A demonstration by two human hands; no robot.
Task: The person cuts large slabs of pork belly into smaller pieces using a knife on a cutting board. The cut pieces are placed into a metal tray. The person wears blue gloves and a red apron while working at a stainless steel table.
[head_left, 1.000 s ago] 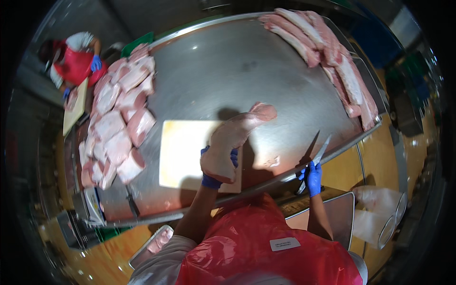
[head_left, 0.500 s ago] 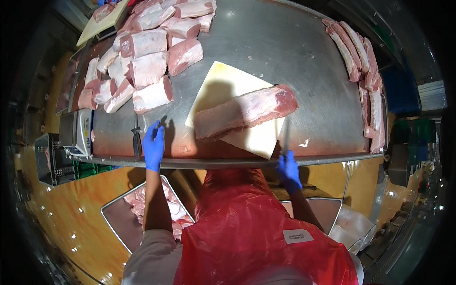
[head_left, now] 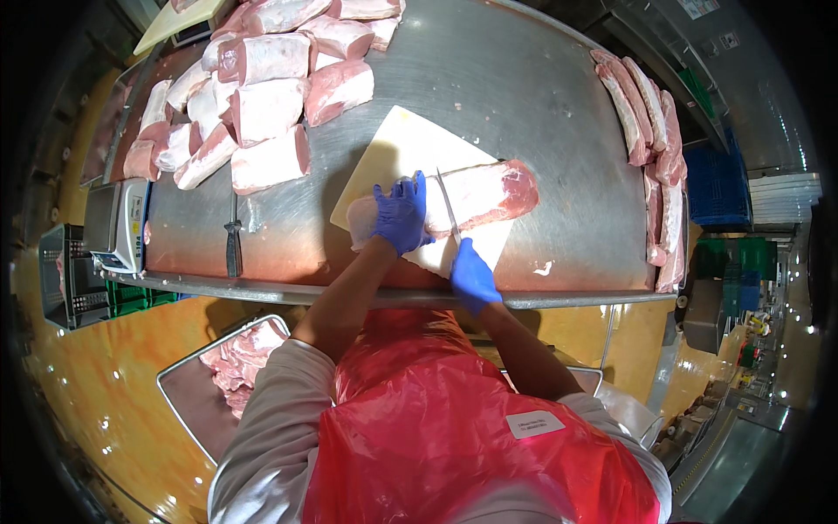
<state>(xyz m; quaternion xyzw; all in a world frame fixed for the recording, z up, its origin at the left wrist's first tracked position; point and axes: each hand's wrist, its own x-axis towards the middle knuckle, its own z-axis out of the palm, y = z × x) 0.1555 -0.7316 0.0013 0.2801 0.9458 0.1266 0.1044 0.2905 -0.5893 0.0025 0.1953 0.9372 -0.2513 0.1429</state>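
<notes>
A long pink pork loin (head_left: 484, 194) lies across a white cutting board (head_left: 397, 148) on the steel table (head_left: 524, 96). My left hand (head_left: 400, 214), in a blue glove, presses down on the loin's left part. My right hand (head_left: 473, 275), also gloved in blue, grips a knife (head_left: 448, 208) whose blade stands across the loin just right of my left hand. I wear a red plastic apron.
Several cut loin pieces (head_left: 262, 105) are piled at the table's far left. Long strips of meat (head_left: 650, 113) lie along its right edge. A sharpening steel (head_left: 233, 244) rests near the front edge, a scale (head_left: 122, 227) at the left. A tray of meat (head_left: 236, 367) stands below.
My left hand moved from the table's front edge onto the loin. My right hand brought the knife up over the meat. The view shifted.
</notes>
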